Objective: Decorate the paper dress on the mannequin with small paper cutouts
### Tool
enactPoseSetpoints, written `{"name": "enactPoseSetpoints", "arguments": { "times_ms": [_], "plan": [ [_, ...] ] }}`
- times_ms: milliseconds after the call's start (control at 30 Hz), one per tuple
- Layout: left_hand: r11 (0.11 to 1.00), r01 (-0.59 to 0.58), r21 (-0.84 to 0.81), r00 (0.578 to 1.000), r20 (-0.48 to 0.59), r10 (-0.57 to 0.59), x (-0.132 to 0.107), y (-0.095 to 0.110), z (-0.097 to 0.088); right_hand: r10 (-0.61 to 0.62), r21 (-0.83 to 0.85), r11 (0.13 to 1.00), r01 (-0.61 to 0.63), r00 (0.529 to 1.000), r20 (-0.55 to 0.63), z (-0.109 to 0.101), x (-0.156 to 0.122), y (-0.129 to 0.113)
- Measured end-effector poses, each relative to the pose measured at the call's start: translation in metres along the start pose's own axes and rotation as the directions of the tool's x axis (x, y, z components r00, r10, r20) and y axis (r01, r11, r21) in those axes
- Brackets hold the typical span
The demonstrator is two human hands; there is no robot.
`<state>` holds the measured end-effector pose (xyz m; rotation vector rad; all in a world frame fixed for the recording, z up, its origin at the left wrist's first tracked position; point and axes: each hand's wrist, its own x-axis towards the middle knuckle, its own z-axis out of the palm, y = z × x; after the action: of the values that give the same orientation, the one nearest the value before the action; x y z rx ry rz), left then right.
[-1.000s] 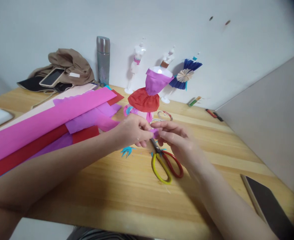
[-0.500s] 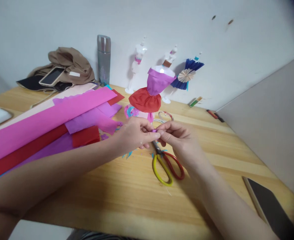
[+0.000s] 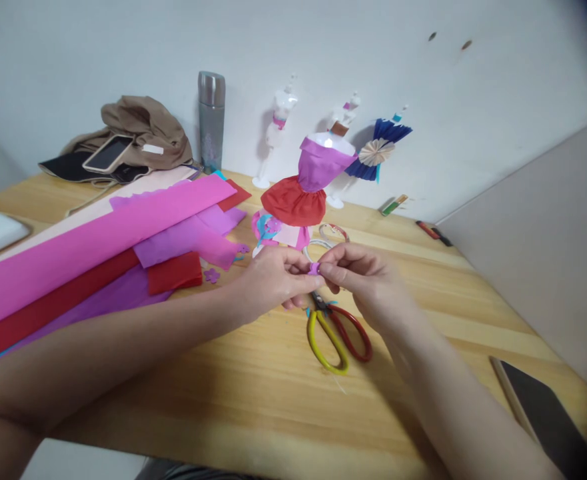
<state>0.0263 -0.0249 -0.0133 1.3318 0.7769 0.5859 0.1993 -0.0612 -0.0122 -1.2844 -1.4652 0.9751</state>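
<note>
A small purple paper piece (image 3: 314,268) is pinched between the fingertips of my left hand (image 3: 278,277) and my right hand (image 3: 358,272). Fingers cover much of it, so its full shape is hidden. Under my hands lie scissors (image 3: 327,333) with one yellow and one red handle; my fingers block the view of the blades. Just behind stands a mannequin in a purple top (image 3: 323,163) and a puffed red skirt (image 3: 296,202). Left of my left hand, a purple paper flower (image 3: 212,275) rests on the table.
Pink, purple and red paper strips (image 3: 103,233) spread over the left side. A grey flask (image 3: 212,123), a brown cloth bag (image 3: 148,127) and two small mannequins (image 3: 279,120) (image 3: 377,152) stand by the wall. Rolls of tape (image 3: 334,233) lie behind my hands, a phone (image 3: 538,407) at right.
The view has shifted slightly, moving everything a little to the right in the picture. More of the purple piece shows between my fingertips, and both hands keep their pinch.
</note>
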Motion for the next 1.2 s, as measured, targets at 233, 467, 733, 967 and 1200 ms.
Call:
{"name": "enactPoseSetpoints", "arguments": {
  "times_ms": [233,467,733,967,1200],
  "plan": [
    [1.000,0.023,-0.004,0.999,-0.050,-0.023,-0.002,0.007,-0.001,0.092,0.129,0.987,-0.096,0.995,0.038,-0.005,0.000,-0.004],
    [0.999,0.037,-0.014,0.999,-0.014,-0.037,-0.001,0.009,-0.001,0.094,0.100,0.990,-0.098,0.995,0.039,-0.004,-0.001,-0.009],
    [0.969,0.090,-0.230,0.995,-0.013,-0.096,0.003,0.007,-0.005,0.079,0.115,0.990,-0.079,0.997,0.003,-0.003,-0.001,-0.009],
    [0.998,-0.063,-0.014,0.997,-0.035,0.062,0.000,0.003,-0.001,0.070,0.106,0.992,-0.068,0.997,-0.021,-0.004,-0.002,-0.010],
    [1.000,-0.027,0.001,0.998,-0.053,0.027,-0.001,0.008,0.000,0.047,0.116,0.992,-0.054,0.997,0.059,-0.010,-0.004,-0.006]
  ]
}}
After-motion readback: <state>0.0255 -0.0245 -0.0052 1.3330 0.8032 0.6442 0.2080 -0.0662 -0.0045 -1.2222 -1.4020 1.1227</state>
